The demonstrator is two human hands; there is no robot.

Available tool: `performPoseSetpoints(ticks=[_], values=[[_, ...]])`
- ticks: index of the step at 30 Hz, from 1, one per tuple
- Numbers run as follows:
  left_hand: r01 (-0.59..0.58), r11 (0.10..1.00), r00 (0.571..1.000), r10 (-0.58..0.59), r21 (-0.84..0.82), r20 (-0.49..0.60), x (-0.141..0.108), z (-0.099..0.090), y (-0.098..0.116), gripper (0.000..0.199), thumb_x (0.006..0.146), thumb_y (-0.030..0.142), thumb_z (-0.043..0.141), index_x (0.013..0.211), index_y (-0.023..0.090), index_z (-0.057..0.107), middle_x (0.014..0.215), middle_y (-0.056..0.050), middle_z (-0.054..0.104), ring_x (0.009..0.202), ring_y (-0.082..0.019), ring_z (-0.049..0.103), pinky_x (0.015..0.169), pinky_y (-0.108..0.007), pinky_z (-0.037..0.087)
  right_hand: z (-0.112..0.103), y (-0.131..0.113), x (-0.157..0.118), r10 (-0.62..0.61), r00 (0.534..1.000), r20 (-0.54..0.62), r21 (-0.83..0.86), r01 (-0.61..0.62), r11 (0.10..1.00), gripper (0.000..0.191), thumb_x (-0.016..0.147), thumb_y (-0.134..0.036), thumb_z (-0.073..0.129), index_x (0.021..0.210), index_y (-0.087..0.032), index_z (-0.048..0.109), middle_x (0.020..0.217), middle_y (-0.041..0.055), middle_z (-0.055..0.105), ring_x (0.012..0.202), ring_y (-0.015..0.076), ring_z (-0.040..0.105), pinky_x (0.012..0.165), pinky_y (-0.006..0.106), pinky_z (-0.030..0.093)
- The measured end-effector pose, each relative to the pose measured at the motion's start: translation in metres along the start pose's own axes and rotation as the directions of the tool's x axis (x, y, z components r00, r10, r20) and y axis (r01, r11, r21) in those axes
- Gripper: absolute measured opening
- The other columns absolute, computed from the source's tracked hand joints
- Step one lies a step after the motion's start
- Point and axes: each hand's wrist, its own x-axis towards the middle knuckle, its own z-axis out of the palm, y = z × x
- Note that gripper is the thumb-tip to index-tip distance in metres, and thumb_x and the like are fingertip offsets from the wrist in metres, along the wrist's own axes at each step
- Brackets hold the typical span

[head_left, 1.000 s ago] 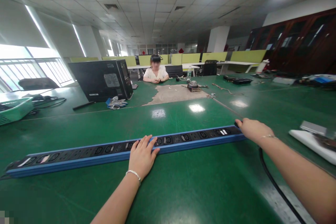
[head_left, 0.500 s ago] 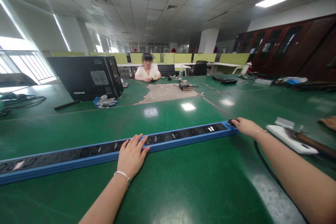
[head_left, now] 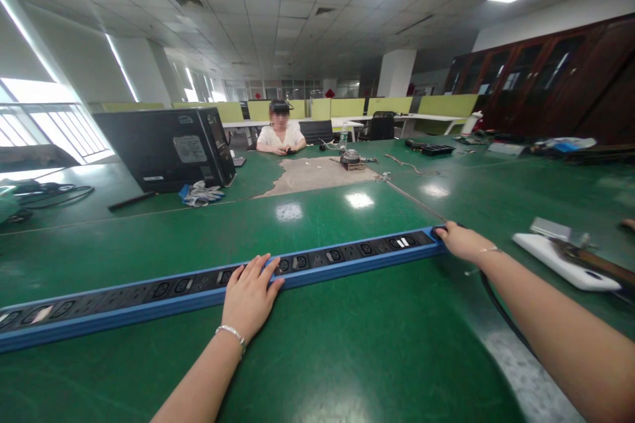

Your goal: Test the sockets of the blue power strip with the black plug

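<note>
A long blue power strip (head_left: 317, 269) with black sockets lies slantwise across the green table, its left end cut off by the view's edge. Near its middle, my left hand (head_left: 252, 287) grips it from above, fingers over the top and thumb on the near side. My right hand (head_left: 464, 241) is closed around the strip's right end, at a black piece (head_left: 439, 231) there. What its fingertips press on is partly hidden. A black cable (head_left: 501, 304) runs under my right forearm.
A black computer case (head_left: 159, 149) and gloves (head_left: 201, 193) stand far left. A white tool-like object (head_left: 560, 261) lies right, near another person's fingers (head_left: 629, 223). Across the table sits a person (head_left: 281, 135), by a bare patch (head_left: 317, 175) and a bottle (head_left: 344, 137).
The view has shifted slightly. My right hand stays at the strip's end, and my left hand keeps its place on the strip. The other person's fingers at the right edge show less.
</note>
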Motion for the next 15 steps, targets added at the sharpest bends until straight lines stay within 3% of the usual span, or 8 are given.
performPoseSetpoints(ticks=[15], values=[[0.007,1.0,1.0,-0.007,-0.021,-0.023,-0.0007,0.0005,0.0007,0.04,0.088,0.043,0.039,0.123,0.03,0.052,0.13,-0.002,0.055,0.121,-0.021,0.048,0.1,-0.042,0.035,0.0025,0.0019,0.0089,0.016,0.998,0.057,0.024,-0.017,1.0,0.05,0.088,-0.041,0.021,0.107,-0.01,0.055,0.111,0.0245,0.059,0.102,0.0317,0.057,0.083,0.039,0.042]])
